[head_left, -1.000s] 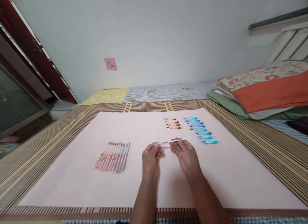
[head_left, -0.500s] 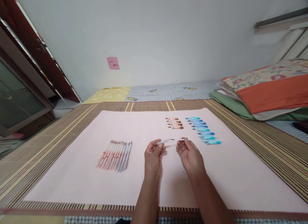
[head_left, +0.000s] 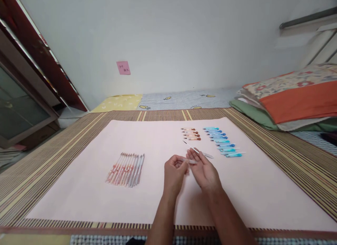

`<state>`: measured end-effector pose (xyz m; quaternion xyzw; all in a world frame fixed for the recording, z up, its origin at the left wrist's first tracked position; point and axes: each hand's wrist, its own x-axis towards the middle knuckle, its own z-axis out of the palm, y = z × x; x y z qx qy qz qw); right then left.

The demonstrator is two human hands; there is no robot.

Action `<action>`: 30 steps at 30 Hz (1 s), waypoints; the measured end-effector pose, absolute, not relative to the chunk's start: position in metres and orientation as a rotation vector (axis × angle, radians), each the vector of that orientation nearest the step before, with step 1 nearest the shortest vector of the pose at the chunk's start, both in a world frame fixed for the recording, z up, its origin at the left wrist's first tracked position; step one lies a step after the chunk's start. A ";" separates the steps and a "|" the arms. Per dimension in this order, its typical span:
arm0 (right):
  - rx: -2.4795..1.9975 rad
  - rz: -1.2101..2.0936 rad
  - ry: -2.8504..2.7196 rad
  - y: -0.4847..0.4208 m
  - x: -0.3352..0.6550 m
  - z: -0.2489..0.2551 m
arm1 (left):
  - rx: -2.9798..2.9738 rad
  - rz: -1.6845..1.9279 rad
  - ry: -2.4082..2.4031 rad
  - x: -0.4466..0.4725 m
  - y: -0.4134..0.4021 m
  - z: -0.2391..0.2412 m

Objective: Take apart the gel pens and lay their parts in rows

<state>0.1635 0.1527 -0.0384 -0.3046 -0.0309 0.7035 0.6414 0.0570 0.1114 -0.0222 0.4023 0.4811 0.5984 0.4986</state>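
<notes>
My left hand (head_left: pixel 174 172) is closed on a clear pen barrel (head_left: pixel 190 161) that points right, just above the pink sheet (head_left: pixel 147 139). My right hand (head_left: pixel 204 170) touches it from the right and pinches a thin white refill (head_left: pixel 190 147) whose dark tip points up and left. A small clear pen piece (head_left: pixel 208 155) shows just past my right fingers; I cannot tell whether it is held or lying on the sheet. A pile of clear pens with pink print (head_left: pixel 126 165) lies to the left of my hands.
Beyond my hands are a short row of brown-tipped pen pieces (head_left: pixel 191 133) and a longer row of blue pen pieces (head_left: pixel 222 142). A striped mat (head_left: pixel 47 167) surrounds the sheet. Folded bedding (head_left: pixel 292 97) sits at the right, a dark cabinet (head_left: pixel 28 80) at the left.
The pen held level between both hands has come apart. My left hand keeps the barrel and has moved right; my right hand has swung the refill up and to the left.
</notes>
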 end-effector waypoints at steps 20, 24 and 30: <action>-0.629 1.686 -0.225 0.150 0.156 -0.051 | 1.303 1.406 1.337 0.054 0.108 -0.021; -0.665 1.622 -0.265 0.151 0.160 -0.047 | 1.148 1.360 1.273 0.057 0.109 -0.021; -0.667 1.495 -0.346 0.150 0.164 -0.038 | 0.739 1.397 1.079 0.063 0.114 -0.030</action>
